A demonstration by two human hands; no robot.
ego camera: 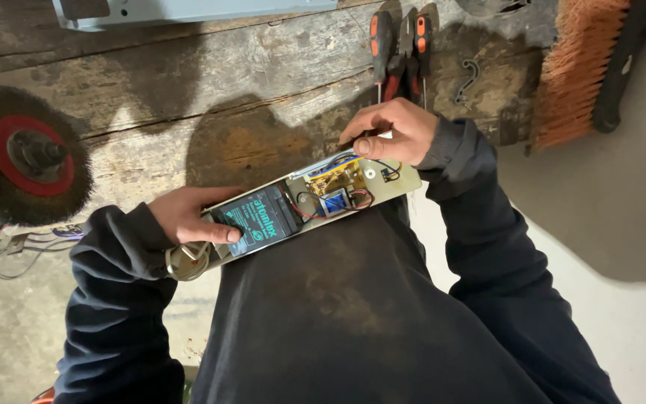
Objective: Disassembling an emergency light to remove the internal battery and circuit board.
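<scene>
Across my dark-trousered lap [353, 299] at frame centre lies the opened beige electronics casing [312, 202], my left hand [192, 217] gripping its black battery block [257, 219], my right hand [394, 131] pinching its upper edge.

One label shows: a dark rectangular label [257, 217] with teal-green print, on the top face of the black battery block seated in the left end of the opened device. It sits at about nine o'clock from the picture's centre, tilted with the casing. The left hand's [188, 217] thumb covers its lower edge.
</scene>
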